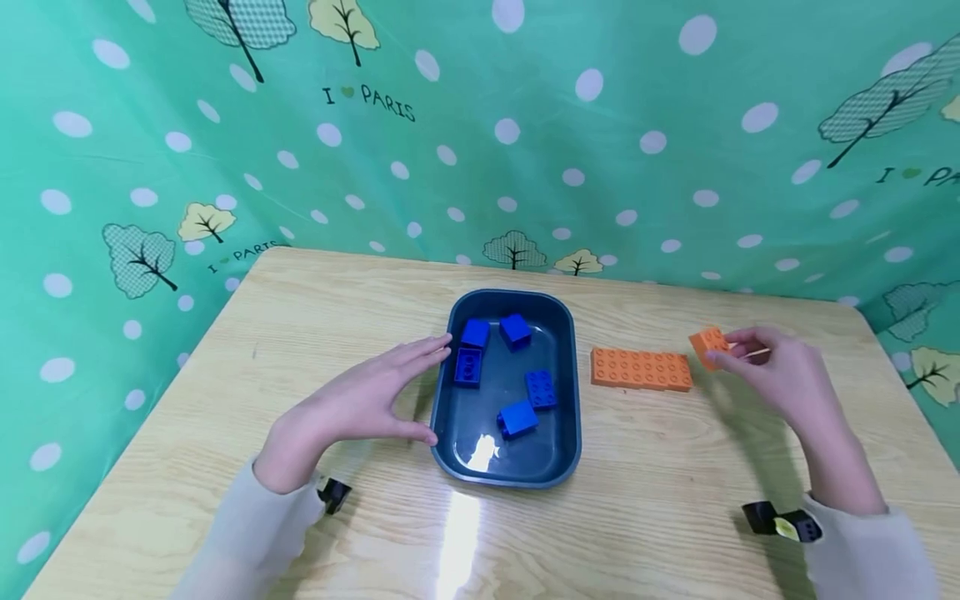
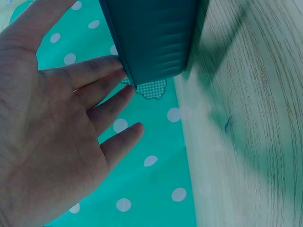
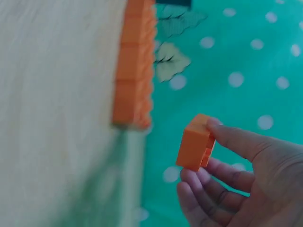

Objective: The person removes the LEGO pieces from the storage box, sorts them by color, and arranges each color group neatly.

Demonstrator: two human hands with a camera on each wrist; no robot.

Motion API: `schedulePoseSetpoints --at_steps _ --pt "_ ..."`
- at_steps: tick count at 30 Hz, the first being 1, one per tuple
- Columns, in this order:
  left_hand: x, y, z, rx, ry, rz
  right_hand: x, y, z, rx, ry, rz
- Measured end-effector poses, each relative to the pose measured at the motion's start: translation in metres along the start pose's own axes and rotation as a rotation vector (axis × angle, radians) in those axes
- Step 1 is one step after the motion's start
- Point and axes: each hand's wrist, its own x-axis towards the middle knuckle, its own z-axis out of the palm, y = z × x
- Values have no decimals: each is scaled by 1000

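Note:
My right hand (image 1: 783, 379) pinches one orange toy brick (image 1: 707, 345) between thumb and fingers, above the table at the right. In the right wrist view this orange brick (image 3: 193, 144) hangs tilted, apart from the row. Just left of it lies a row of orange bricks (image 1: 641, 370), set end to end with studs up. At the middle, my left hand (image 1: 356, 404) has its fingers and thumb spread against the left side of a dark blue tray (image 1: 468, 425). The left wrist view shows fingertips right at the rim of the tray (image 2: 156, 42).
Several blue bricks (image 1: 517, 419) lie loose inside the tray, some upright and some tipped over. Everything stands on a light wood table (image 1: 637, 517). A green dotted cloth (image 1: 465, 133) hangs behind the table's back edge and to its sides.

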Motion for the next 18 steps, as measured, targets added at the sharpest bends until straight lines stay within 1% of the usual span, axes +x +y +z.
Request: schedulePoseSetpoints --at_steps 4,7,9,12,18 --pt "-2 -2 1 -1 6 6 5 13 5 -35 -110 96" --pt "-2 -2 1 1 7 8 7 19 8 -68 -187 143" --pt "-2 -2 0 1 7 9 9 22 9 -88 -226 151" --pt "0 -1 -1 -5 7 10 11 24 11 -96 -255 153" --pt "0 -1 -2 -8 1 4 13 22 16 -48 -292 144"
